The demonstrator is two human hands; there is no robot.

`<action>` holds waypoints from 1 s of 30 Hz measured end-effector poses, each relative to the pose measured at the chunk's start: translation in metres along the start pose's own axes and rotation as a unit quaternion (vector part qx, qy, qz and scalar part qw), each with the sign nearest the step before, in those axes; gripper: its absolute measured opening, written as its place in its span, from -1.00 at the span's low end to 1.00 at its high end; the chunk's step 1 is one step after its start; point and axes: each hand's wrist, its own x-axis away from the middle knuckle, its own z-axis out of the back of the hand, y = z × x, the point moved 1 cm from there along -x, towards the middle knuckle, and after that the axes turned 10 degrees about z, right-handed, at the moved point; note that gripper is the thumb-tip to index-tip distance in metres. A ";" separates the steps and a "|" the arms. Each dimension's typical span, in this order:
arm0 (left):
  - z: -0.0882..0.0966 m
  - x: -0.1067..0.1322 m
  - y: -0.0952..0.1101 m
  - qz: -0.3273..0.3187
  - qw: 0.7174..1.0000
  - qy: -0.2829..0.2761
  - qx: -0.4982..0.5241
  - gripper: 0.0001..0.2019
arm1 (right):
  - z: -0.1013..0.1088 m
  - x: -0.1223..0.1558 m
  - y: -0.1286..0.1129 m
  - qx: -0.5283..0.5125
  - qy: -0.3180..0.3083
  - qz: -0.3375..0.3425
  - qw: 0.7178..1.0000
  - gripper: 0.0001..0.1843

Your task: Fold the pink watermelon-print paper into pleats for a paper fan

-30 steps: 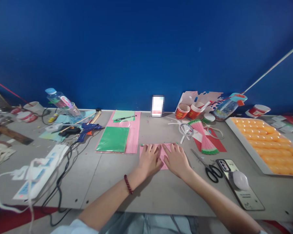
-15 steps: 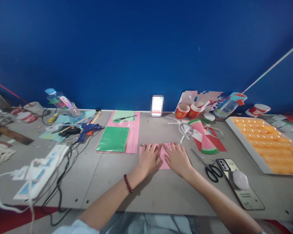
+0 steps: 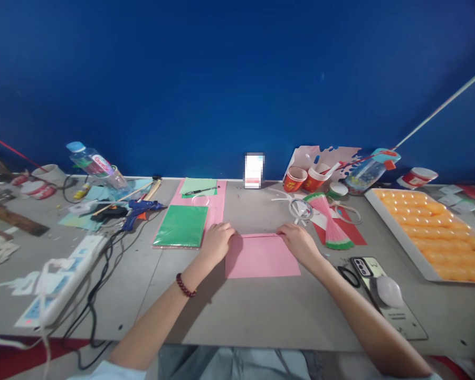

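The pink sheet [image 3: 263, 259], laid on the worktop [image 3: 237, 319], is pinched near its far corners by the curled fingers of the left hand [image 3: 219, 244] and right hand [image 3: 300, 244], seemingly so that its far edge is held straight.

Pink paper [image 3: 262, 258] | rectangular | far edge creased | on table [image 3: 257, 316]

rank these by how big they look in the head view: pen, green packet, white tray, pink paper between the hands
1. white tray, even cut off at right
2. pink paper
3. green packet
4. pen
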 end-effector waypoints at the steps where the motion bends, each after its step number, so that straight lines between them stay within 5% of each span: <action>1: 0.000 -0.001 0.000 -0.002 1.000 -0.003 0.001 -0.68 | 0.002 0.000 -0.001 -0.012 0.000 -0.002 1.000 -0.69; 9: 0.002 -0.006 -0.003 0.004 0.994 -0.082 0.071 -0.73 | 0.012 -0.004 0.010 -0.083 -0.010 -0.008 0.996 -0.80; 16: 0.005 -0.004 -0.003 0.020 0.980 -0.137 0.145 -0.81 | 0.014 -0.009 0.023 -0.132 -0.090 -0.023 0.987 -0.81; 30: 0.022 -0.003 -0.007 -0.021 0.975 -0.129 0.178 -0.76 | 0.028 -0.010 0.030 -0.166 -0.123 0.002 0.978 -0.84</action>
